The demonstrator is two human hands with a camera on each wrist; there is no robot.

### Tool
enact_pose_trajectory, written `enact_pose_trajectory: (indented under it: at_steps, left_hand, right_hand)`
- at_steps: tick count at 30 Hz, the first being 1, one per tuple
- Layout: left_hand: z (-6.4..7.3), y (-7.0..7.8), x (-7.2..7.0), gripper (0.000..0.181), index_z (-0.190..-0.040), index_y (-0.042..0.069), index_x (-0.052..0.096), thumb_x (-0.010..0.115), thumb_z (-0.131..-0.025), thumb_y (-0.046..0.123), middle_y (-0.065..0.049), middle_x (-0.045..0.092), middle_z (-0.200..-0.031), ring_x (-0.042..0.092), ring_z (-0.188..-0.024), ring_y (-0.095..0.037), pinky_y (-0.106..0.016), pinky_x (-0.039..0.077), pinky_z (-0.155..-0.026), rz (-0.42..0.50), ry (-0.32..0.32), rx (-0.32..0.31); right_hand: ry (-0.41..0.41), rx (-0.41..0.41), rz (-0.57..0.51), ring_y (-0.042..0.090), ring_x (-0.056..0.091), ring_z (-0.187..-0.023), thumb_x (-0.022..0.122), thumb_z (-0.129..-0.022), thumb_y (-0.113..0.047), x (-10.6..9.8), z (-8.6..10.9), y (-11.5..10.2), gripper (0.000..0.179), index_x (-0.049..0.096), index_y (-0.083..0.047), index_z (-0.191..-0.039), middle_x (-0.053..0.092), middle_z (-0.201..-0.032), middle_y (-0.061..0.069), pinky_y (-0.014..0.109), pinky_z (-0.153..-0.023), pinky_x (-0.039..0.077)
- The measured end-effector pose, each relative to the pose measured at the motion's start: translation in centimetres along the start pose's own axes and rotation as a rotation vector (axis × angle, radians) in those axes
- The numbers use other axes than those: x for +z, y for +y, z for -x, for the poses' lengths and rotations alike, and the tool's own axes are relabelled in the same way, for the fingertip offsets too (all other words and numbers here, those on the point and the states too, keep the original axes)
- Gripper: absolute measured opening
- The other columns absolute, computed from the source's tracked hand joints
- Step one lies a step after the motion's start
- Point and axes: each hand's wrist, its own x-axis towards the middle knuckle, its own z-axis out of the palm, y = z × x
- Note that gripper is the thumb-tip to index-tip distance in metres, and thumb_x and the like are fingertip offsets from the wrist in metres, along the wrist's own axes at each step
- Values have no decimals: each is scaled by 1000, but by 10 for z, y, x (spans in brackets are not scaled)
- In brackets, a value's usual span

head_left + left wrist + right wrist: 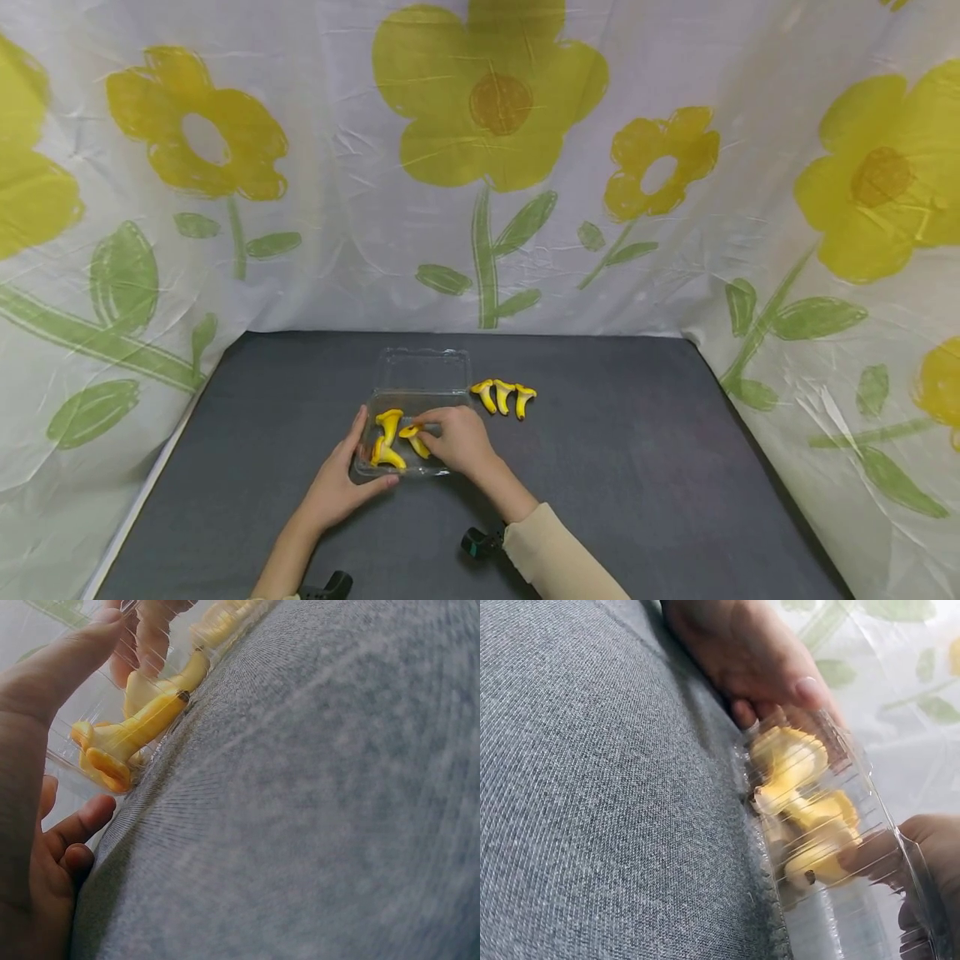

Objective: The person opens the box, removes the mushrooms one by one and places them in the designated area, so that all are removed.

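A clear plastic clamshell box (442, 467) stands on the dark cloth, its lid (422, 369) folded back on the far side. My left hand (341, 483) holds the box by its near left corner, thumb along the near wall and fingers on the left side. Inside, at the left, lie two yellow chanterelle mushrooms, one farther back (389, 423) and one nearer me (386, 455). With thumb and fingers my right hand (457, 442) pinches another yellow chanterelle (416, 443) inside the box, to the right of those two. Through the ribbed wall the right fingers show in the right wrist view.
Right of the lid, three more chanterelles (504, 397) lie in a row on the dark tabletop cloth (637, 467). A white curtain (352, 250) printed with yellow flowers rises behind the table and along both sides.
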Motion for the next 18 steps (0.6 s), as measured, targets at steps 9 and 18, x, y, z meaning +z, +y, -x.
enact_pose_trajectory:
  at_steps: [9,18]
  left_hand:
    - [2,2,-2,123,-173,22,6,89,-86,47,-24,21,-173,32,-151,-54,-79,32,-110,21,-10,-1]
    - [2,3,0,123,-173,18,7,89,-86,45,-25,28,-171,42,-145,-51,-76,37,-108,10,4,9]
  right_hand:
    - [-20,34,75,0,22,-42,81,-96,-18,1,-2,-4,17,86,-20,-112,82,-96,-2,18,-43,24]
    - [-36,24,105,-1,41,-47,82,-95,-20,0,-2,-5,15,86,-21,-110,82,-102,-3,16,-50,37]
